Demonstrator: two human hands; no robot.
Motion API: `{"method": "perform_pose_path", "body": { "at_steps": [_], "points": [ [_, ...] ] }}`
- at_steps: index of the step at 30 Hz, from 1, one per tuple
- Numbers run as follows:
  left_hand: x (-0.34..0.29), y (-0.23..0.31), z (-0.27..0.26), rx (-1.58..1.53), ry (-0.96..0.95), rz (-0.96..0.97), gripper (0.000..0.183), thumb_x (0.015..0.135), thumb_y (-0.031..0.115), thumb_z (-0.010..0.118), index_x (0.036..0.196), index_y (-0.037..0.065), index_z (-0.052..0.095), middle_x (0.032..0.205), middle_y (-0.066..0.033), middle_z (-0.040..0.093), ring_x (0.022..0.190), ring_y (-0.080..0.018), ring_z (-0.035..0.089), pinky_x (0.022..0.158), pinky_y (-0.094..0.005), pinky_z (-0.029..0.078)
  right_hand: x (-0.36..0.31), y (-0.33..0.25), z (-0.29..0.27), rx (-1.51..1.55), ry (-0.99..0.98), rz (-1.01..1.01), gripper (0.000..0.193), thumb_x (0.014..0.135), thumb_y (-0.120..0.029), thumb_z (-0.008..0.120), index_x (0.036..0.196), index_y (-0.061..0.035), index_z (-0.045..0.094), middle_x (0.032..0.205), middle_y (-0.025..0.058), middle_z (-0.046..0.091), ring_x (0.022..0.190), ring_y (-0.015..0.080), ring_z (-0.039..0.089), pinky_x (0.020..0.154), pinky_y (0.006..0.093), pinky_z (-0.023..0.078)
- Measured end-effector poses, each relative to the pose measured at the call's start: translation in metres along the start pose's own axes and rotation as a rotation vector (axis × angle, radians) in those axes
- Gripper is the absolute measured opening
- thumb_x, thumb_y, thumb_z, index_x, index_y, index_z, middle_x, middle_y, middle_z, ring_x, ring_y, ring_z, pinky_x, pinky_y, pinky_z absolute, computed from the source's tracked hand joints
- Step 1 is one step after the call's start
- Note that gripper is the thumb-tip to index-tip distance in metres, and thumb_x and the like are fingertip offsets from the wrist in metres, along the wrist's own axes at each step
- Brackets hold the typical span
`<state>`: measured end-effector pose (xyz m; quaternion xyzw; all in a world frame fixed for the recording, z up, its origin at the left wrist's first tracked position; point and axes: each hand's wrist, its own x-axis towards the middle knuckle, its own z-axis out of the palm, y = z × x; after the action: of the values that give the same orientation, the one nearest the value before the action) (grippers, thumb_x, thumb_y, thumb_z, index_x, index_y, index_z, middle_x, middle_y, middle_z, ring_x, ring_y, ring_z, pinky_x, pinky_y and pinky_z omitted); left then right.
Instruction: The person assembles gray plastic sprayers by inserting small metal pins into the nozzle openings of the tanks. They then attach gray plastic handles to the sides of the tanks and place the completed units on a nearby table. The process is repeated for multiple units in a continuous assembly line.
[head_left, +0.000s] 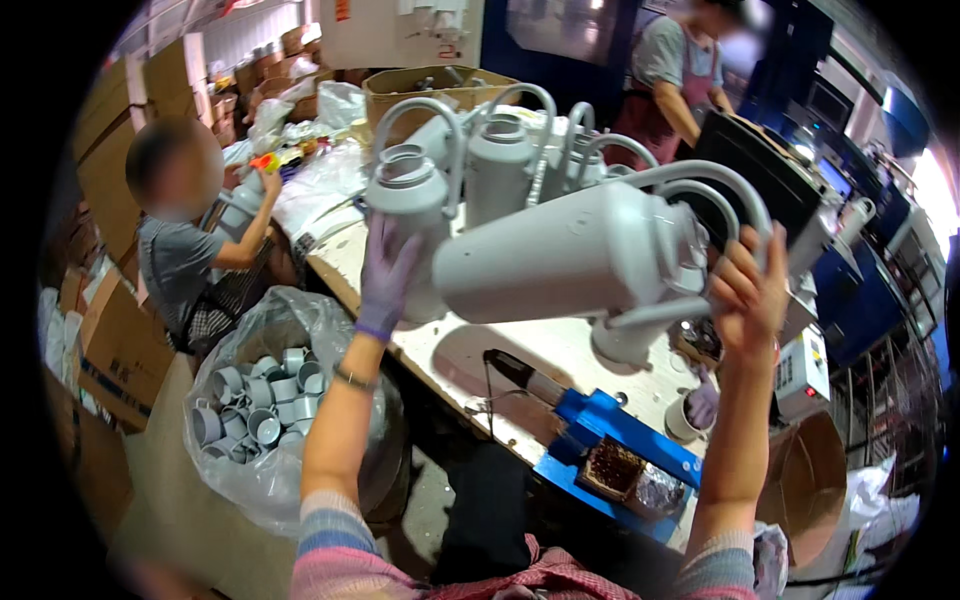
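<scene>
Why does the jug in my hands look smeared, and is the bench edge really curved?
Head view: the grey jug shows slight motion blur, as does the left hand in its purple glove; the right hand grips the handle. The table edge bends from fisheye distortion. Bright glare washes out the far right rim; corners are black.

The right hand (748, 295) grips the curved handle of a grey flask (570, 255) held sideways above the tabletop (540, 355), while the gloved left hand (385, 280) presses against its base end. More upright grey flasks (500, 160) stand behind. A clear bag of grey cups (255, 400) sits at left.
</scene>
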<state>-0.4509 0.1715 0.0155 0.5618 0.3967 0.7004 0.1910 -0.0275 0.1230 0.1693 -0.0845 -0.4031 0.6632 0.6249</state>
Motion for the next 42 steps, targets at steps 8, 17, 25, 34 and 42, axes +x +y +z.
{"method": "perform_pose_path", "body": {
  "at_steps": [8,17,25,34,42],
  "points": [
    [-0.165,0.132,0.039,-1.244,-0.275,-0.400,0.051,0.104,0.034,0.038,0.141,-0.001,0.046,0.139,-0.0181,0.053,0.128,-0.0291,0.051,0.110,-0.0437,0.040,-0.187,-0.051,0.006,-0.160,0.187,-0.152,0.061,0.105,-0.051,0.030,0.132,0.0008,0.050,0.089,0.0100,0.061,0.072,0.0162,0.056,0.071,0.0313,0.047],
    [-0.257,0.196,0.055,0.585,-1.012,-0.233,0.030,0.096,0.018,0.055,0.112,-0.006,0.065,0.096,-0.0224,0.070,0.087,-0.0321,0.070,0.078,-0.0375,0.055,-0.397,-0.073,-0.029,-1.497,0.547,-0.237,0.095,0.087,-0.077,0.041,0.132,0.0061,0.052,0.121,0.0159,0.058,0.111,0.0245,0.053,0.101,0.0379,0.037],
    [-0.286,0.061,0.194,0.426,-1.158,0.139,0.045,0.089,0.023,0.066,0.131,0.007,0.058,0.126,-0.0216,0.060,0.111,-0.0349,0.060,0.097,-0.0412,0.049,-0.646,-0.097,-0.105,-1.801,1.170,-0.320,0.043,0.102,-0.032,0.038,0.117,0.0038,0.057,0.113,0.0142,0.061,0.103,0.0246,0.058,0.097,0.0363,0.042],
    [-0.314,0.034,0.253,0.570,-1.268,-0.028,0.033,0.084,0.028,0.069,0.111,0.011,0.073,0.112,-0.0159,0.069,0.110,-0.0329,0.061,0.098,-0.0420,0.047,-0.698,-0.088,-0.094,-1.307,1.540,-0.541,0.044,0.102,-0.033,0.038,0.117,0.0036,0.057,0.113,0.0142,0.062,0.102,0.0242,0.059,0.095,0.0359,0.044],
    [-0.303,0.061,0.244,0.742,-0.981,-0.073,0.027,0.083,0.024,0.071,0.094,0.000,0.072,0.092,-0.0201,0.071,0.085,-0.0332,0.068,0.082,-0.0423,0.053,-0.697,-0.093,-0.108,-1.254,1.566,-0.539,0.045,0.103,-0.034,0.037,0.118,0.0034,0.058,0.113,0.0143,0.062,0.101,0.0239,0.060,0.094,0.0355,0.045]
  ]
}}
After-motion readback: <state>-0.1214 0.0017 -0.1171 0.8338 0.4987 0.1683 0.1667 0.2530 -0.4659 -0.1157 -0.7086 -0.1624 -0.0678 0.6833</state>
